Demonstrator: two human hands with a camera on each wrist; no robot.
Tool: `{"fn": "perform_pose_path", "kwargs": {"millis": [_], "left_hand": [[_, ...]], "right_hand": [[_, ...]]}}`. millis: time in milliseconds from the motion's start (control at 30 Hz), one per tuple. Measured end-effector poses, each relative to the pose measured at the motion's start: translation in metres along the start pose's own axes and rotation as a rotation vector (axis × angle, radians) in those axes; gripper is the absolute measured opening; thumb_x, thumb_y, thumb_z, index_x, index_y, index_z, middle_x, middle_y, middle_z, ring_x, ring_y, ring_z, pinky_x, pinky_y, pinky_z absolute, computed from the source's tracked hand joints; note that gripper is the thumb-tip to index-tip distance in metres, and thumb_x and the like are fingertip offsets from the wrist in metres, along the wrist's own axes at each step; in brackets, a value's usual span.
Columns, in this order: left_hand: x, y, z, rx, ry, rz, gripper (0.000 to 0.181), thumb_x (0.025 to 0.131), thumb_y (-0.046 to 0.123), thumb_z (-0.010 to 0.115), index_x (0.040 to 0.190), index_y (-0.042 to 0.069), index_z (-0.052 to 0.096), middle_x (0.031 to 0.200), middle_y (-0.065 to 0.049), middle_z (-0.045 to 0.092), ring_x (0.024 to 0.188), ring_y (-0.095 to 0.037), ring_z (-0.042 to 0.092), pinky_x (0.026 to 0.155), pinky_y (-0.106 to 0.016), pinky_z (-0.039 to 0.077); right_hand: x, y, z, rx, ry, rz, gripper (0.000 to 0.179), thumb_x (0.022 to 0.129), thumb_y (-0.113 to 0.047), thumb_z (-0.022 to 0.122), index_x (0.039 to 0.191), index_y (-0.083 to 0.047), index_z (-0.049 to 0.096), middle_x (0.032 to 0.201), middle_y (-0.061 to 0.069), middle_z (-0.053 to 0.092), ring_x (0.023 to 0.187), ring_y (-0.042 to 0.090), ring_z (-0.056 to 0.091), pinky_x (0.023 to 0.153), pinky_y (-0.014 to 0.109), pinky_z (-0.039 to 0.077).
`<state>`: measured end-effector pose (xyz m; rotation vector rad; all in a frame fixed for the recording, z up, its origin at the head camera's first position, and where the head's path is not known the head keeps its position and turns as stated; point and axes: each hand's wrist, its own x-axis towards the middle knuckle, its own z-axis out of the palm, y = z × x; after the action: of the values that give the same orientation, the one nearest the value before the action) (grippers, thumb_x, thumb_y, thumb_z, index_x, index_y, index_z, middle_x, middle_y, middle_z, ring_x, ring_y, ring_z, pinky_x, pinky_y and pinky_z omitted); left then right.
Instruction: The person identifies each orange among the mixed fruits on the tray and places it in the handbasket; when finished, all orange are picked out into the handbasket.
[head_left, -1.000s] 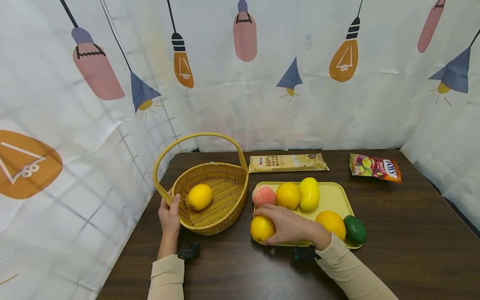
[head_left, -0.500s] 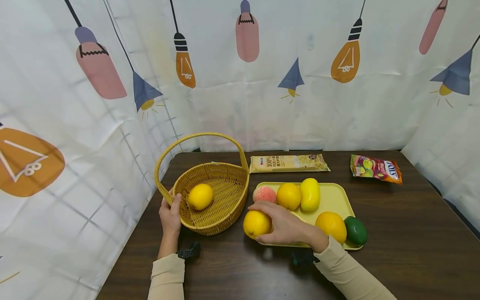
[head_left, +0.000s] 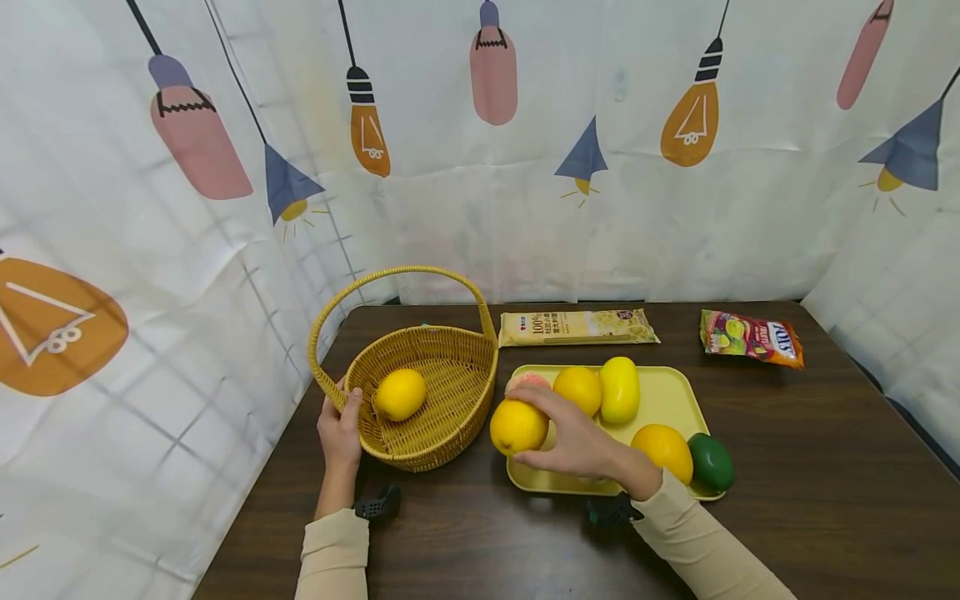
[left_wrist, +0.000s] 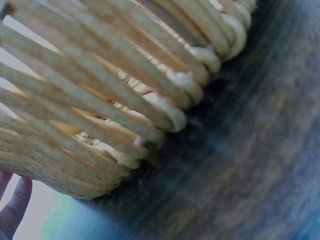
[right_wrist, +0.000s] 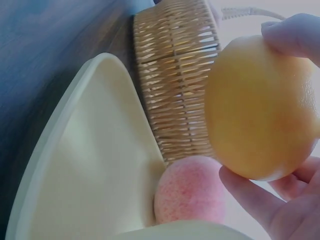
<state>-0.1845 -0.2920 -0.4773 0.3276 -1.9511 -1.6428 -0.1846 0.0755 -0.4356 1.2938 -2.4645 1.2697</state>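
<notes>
Yellow-orange and round, a smooth fruit [head_left: 517, 427] is held up at the left edge of the tray, clear of its surface; the right hand [head_left: 573, 440] grasps it between thumb and fingers; the pale yellow, round-cornered rectangular tray [head_left: 670, 393] bears a pink speckled ball-shaped fruit [head_left: 528, 380], partly hidden, beside an orange-yellow round fruit [head_left: 577, 385] and a bright yellow oblong fruit [head_left: 619, 390]; at its right end, a larger orange fruit [head_left: 664, 451] sits against a dark green oval fruit [head_left: 711, 462]. Left of the tray stands a golden woven basket with a tall arched handle [head_left: 432, 457]; the left hand [head_left: 341, 435] grips its left rim, and a yellow lemon-shaped fruit [head_left: 401, 394] lies inside; behind the tray lies a long cream-yellow packet [head_left: 577, 327]; farther right, a crinkled red-and-purple sweet bag [head_left: 752, 337]; all on a dark brown wood-grained table [head_left: 480, 546].
</notes>
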Motion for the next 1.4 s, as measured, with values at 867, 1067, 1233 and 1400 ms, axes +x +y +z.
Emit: {"fn": "perform_pose_path", "kwargs": {"millis": [867,1067,1233,1400], "left_hand": [[0.000,0.001,-0.002,-0.004,-0.021,-0.007,0.045,0.100,0.028,0.055,0.140,0.008,0.054,0.141,-0.014,0.052,0.110,-0.009,0.051,0.079,-0.010,0.042],[0.001,0.000,-0.001,-0.009,-0.018,0.005,0.044,0.100,0.024,0.055,0.140,0.006,0.053,0.140,-0.016,0.052,0.109,-0.008,0.051,0.079,-0.010,0.042],[0.001,0.002,-0.001,-0.019,-0.029,-0.003,0.044,0.100,0.024,0.055,0.140,0.005,0.053,0.141,-0.015,0.052,0.110,-0.008,0.051,0.080,-0.010,0.042],[-0.001,0.008,-0.004,-0.031,-0.052,-0.034,0.046,0.100,0.023,0.056,0.141,0.005,0.052,0.142,-0.019,0.050,0.108,-0.006,0.052,0.079,-0.010,0.043]], "right_hand": [[0.032,-0.032,0.018,0.220,0.137,0.141,0.075,0.076,-0.026,0.085,0.141,-0.020,0.049,0.133,-0.008,0.052,0.106,0.012,0.054,0.086,0.040,0.050],[0.050,-0.038,0.032,0.247,0.120,0.075,0.075,0.077,-0.022,0.083,0.142,-0.024,0.045,0.138,-0.007,0.049,0.109,0.012,0.056,0.089,0.036,0.050],[0.064,-0.040,0.045,0.232,0.101,0.050,0.075,0.078,-0.024,0.081,0.143,-0.027,0.043,0.143,-0.003,0.045,0.111,0.012,0.054,0.090,0.035,0.049],[0.077,-0.041,0.058,0.226,0.062,0.030,0.073,0.078,-0.023,0.077,0.143,-0.022,0.043,0.142,0.003,0.045,0.110,0.014,0.053,0.089,0.034,0.048]]}}
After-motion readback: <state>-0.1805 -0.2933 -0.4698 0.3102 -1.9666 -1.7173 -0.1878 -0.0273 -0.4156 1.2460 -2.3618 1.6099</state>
